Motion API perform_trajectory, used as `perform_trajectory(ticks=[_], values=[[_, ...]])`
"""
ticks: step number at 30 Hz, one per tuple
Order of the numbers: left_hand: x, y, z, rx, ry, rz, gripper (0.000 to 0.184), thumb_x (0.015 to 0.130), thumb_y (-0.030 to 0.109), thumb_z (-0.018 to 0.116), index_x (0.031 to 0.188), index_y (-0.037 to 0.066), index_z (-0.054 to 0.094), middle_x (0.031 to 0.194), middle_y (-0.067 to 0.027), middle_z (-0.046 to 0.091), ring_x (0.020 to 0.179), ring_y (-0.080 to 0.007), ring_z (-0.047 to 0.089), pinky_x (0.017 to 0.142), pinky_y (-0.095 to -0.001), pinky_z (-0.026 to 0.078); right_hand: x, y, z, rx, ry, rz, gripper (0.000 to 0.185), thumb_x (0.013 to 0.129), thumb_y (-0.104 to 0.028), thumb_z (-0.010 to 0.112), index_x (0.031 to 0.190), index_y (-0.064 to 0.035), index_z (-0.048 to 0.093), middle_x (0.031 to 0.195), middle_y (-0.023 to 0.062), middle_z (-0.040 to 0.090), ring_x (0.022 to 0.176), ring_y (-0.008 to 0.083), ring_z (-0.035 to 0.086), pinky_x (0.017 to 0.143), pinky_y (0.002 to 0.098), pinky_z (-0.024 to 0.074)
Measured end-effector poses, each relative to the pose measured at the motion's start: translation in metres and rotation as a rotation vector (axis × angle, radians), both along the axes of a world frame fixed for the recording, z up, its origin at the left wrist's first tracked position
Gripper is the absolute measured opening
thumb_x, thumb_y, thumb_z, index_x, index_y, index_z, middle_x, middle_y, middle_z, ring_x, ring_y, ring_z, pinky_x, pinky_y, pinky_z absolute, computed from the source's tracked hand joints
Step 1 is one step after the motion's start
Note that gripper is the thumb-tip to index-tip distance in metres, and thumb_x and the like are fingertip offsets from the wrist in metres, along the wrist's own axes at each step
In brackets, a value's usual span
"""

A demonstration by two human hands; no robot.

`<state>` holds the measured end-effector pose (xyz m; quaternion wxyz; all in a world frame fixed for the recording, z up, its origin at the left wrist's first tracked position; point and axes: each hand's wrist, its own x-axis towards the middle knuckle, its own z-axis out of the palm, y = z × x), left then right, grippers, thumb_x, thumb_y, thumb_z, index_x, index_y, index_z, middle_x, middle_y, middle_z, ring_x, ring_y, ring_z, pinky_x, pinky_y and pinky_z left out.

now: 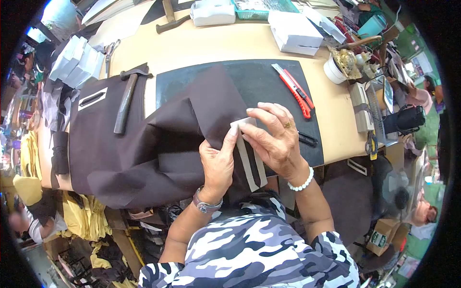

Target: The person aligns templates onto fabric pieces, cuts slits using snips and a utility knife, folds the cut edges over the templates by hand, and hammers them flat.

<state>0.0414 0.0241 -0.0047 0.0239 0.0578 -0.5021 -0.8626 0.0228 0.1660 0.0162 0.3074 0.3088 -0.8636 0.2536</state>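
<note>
Dark brown material (177,125) is bunched over the table and a dark cutting mat (177,81). A pale rectangular strip frame (247,165) with a dark slot lies on it, below my hands. My left hand (218,165) pinches the frame's upper left corner, thumb on top. My right hand (276,141) holds the same upper end between thumb and fingers, its other fingers raised. On the left part of the material lie a hammer (126,103) and a second pale frame (92,97).
Red cutters (295,91) and a black cutter (307,139) lie right of my hands. Scissors (110,55), another hammer (172,21), white paper stacks (295,33), a teal basket (264,13) and a white tub (333,71) stand around. People are at the far right and left.
</note>
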Motion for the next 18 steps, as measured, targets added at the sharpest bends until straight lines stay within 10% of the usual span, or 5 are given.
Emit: perform_trajectory(ticks=[5, 12, 15, 18], values=[[-0.001, -0.006, 0.004, -0.069, 0.057, -0.041, 0.016, 0.09, 0.011, 0.06, 0.101, 0.0, 0.065, 0.095, -0.0032, 0.066, 0.083, -0.0083, 0.06, 0.076, -0.023, 0.048, -0.013, -0.002, 0.011, 0.037, 0.03, 0.093, 0.015, 0.07, -0.009, 0.066, 0.084, -0.006, 0.062, 0.097, 0.0044, 0.062, 0.095, 0.0215, 0.058, 0.089, 0.0401, 0.0437], [0.001, -0.011, 0.009, 0.088, -0.07, -0.152, 0.016, 0.089, 0.011, 0.06, 0.101, 0.001, 0.065, 0.097, -0.0037, 0.066, 0.087, -0.0101, 0.061, 0.08, -0.0252, 0.048, -0.024, -0.017, 0.023, -0.719, -1.023, 0.096, 0.006, 0.085, -0.001, 0.058, 0.09, 0.0004, 0.059, 0.078, 0.0096, 0.06, 0.071, 0.0173, 0.059, 0.063, 0.0284, 0.0476], [-0.003, -0.01, 0.009, 0.117, -0.069, -0.063, 0.016, 0.089, 0.011, 0.06, 0.102, 0.002, 0.065, 0.099, -0.0042, 0.066, 0.087, -0.0109, 0.061, 0.08, -0.0258, 0.048, -0.019, -0.023, 0.011, -0.408, -0.121, -0.168, 0.008, 0.084, -0.002, 0.059, 0.091, 0.0009, 0.058, 0.08, 0.0141, 0.059, 0.069, 0.0245, 0.06, 0.063, 0.0322, 0.0487], [-0.011, -0.014, 0.006, 0.203, -0.096, 0.024, 0.016, 0.089, 0.01, 0.06, 0.102, 0.003, 0.065, 0.097, -0.005, 0.067, 0.086, -0.012, 0.062, 0.078, -0.026, 0.048, 0.013, -0.037, 0.016, -0.623, -0.423, -0.12, 0.015, 0.085, -0.001, 0.057, 0.1, 0.0018, 0.057, 0.085, 0.0156, 0.06, 0.072, 0.0261, 0.063, 0.065, 0.0326, 0.0501]])
